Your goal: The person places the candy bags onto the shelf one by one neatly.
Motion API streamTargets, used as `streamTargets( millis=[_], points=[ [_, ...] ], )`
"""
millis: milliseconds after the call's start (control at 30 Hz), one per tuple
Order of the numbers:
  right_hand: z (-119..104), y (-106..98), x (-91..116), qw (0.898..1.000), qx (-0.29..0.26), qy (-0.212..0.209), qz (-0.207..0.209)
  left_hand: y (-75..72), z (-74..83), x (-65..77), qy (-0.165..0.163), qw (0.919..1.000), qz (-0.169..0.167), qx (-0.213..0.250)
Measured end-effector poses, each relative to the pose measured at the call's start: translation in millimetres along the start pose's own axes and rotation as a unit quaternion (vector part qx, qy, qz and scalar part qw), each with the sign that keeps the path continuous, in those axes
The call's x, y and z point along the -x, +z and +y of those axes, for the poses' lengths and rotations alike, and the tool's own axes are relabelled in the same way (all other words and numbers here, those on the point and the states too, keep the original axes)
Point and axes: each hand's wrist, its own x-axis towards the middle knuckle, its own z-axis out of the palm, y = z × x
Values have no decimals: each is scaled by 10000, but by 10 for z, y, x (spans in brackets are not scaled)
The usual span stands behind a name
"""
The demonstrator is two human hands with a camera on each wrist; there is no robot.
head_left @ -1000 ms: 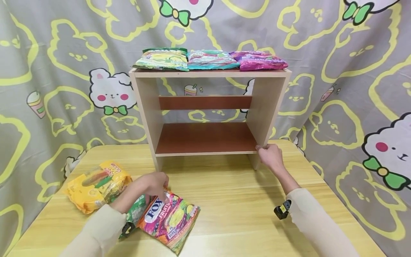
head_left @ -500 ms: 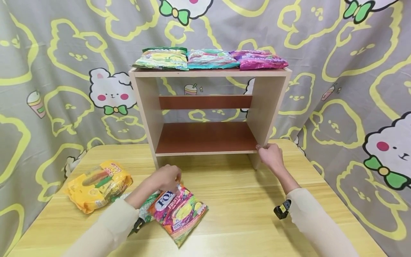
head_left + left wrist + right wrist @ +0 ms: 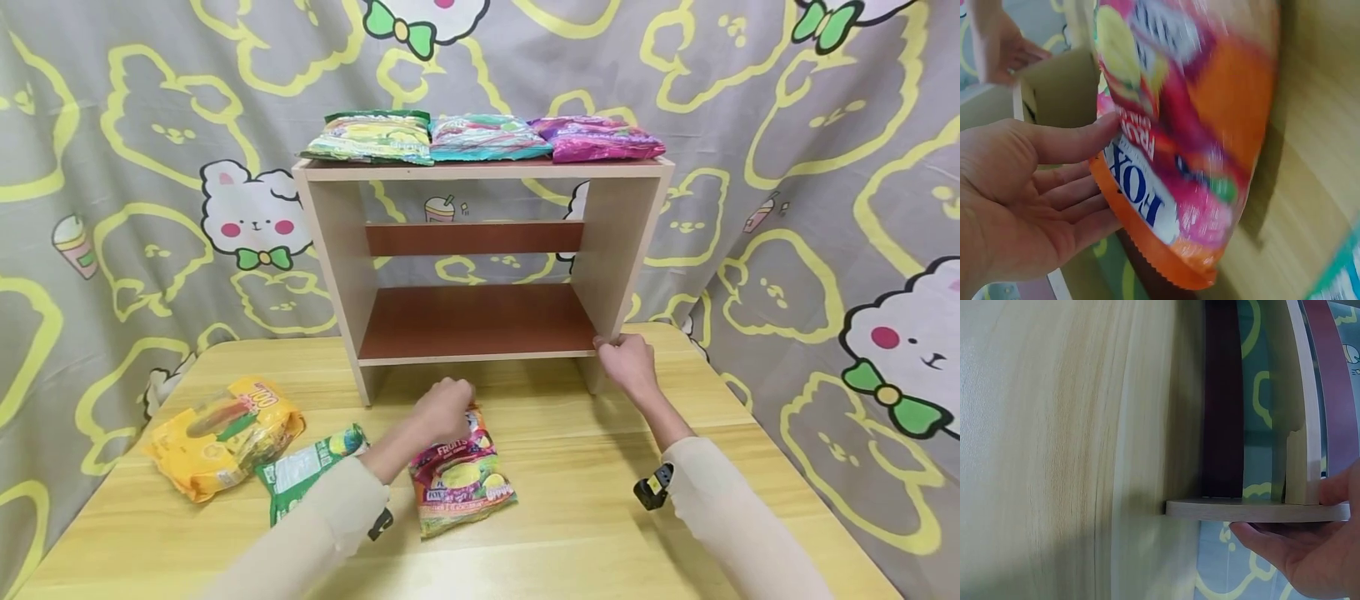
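My left hand (image 3: pixel 444 410) pinches the top edge of a FOX'S fruit candy bag (image 3: pixel 463 482), pink and orange, which hangs over the table in front of the shelf. In the left wrist view the thumb lies on the bag's printed front (image 3: pixel 1147 150) with the fingers behind it. My right hand (image 3: pixel 628 363) grips the right side panel of the small wooden shelf (image 3: pixel 480 356), near its lower board. The right wrist view shows that panel (image 3: pixel 1254 511) between the thumb and the fingers (image 3: pixel 1266 544).
A green candy bag (image 3: pixel 307 467) lies on the table, partly behind the left forearm. Left of it is a yellow bag (image 3: pixel 225 437). On the shelf top lie a yellow-green bag (image 3: pixel 371 137), a teal bag (image 3: pixel 487 139) and a purple-pink bag (image 3: pixel 600 140). A patterned curtain (image 3: pixel 795 192) hangs behind.
The left hand has carried the FOX'S bag to the right, off the green bag and closer to the shelf. More of the green bag shows. My right hand keeps its grip on the panel.
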Motion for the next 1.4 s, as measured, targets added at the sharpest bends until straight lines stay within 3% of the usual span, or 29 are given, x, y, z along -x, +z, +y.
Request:
streamTargets(
  millis=[233, 500, 833, 1167, 1400],
  points=[
    [-11, 12, 5, 9999, 61, 23, 80, 151, 254, -152, 722, 9973, 32, -139],
    [-21, 18, 17, 10000, 74, 46, 9, 317, 475, -213, 801, 9960, -188, -360],
    [-24, 26, 1, 9999, 139, -15, 46, 388, 478, -247, 851, 9950, -246, -469],
    [-6, 6, 8, 9999, 96, 20, 69, 344, 464, -253, 955, 9940, -349, -391],
    [5, 6, 9, 10000, 54, -9, 70, 229, 423, -260, 783, 9968, -39, -155]
  ],
)
